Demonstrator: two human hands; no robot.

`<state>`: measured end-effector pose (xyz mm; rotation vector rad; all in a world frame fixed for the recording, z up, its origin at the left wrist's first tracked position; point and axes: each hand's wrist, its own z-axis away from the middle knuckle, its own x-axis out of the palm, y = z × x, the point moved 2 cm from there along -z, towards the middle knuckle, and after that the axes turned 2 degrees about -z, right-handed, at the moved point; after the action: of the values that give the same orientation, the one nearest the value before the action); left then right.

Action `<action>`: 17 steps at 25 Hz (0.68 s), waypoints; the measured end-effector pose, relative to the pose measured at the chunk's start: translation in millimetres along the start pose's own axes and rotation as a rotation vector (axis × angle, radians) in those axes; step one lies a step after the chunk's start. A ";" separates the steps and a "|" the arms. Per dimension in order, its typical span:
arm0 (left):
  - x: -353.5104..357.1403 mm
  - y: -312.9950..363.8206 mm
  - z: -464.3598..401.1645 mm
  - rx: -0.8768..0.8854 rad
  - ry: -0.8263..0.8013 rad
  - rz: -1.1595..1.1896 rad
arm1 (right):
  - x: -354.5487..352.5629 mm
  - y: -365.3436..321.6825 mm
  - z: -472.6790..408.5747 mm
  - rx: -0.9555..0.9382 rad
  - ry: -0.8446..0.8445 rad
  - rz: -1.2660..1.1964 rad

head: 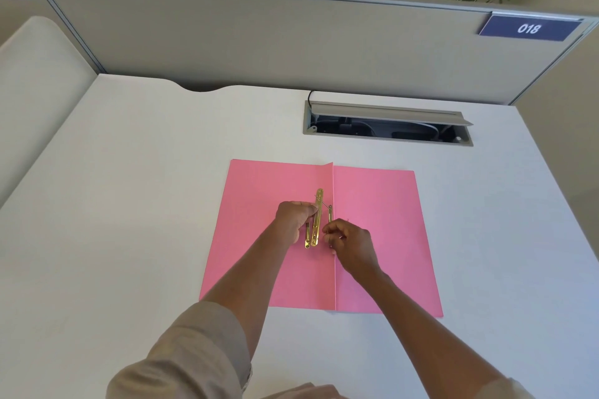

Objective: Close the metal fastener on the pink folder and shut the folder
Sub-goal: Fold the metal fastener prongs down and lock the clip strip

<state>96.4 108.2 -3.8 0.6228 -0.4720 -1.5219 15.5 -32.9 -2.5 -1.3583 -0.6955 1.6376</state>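
Pink folder (372, 236) lies open flat on the white worktop (129, 204), gold fastener (317, 219) on its left leaf just beside the centre crease, one thin prong sticking up at a slant near the bar's far end. Left hand (291, 219) presses on the bar from the left, fingers curled against it; right hand (351, 244) sits on the crease, fingers pinched on a thin metal piece of the fastener. An open cable tray (389, 123) and a partition (291, 42) with a "018" tag (529, 28) lie beyond.
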 end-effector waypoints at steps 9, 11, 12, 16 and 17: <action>0.2 1.0 -1.7 -0.015 0.007 0.003 | 4.9 -12.0 -12.8 0.083 0.009 0.099; -0.3 1.9 -2.7 -0.024 0.010 -0.005 | 6.0 -12.2 -12.4 0.099 -0.022 0.091; -0.3 2.3 -3.3 -0.029 0.011 -0.012 | 6.2 -12.1 -11.9 0.106 -0.029 0.088; 1.3 4.4 -4.4 -0.051 0.011 -0.037 | 6.7 -14.2 -12.6 0.119 -0.038 0.115; 1.8 4.7 -4.7 -0.059 0.014 -0.043 | 7.3 -14.7 -13.1 0.121 -0.034 0.126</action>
<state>103.0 106.6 -4.6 0.6000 -0.4041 -1.5657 31.9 -21.1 3.2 -1.3120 -0.5305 1.7764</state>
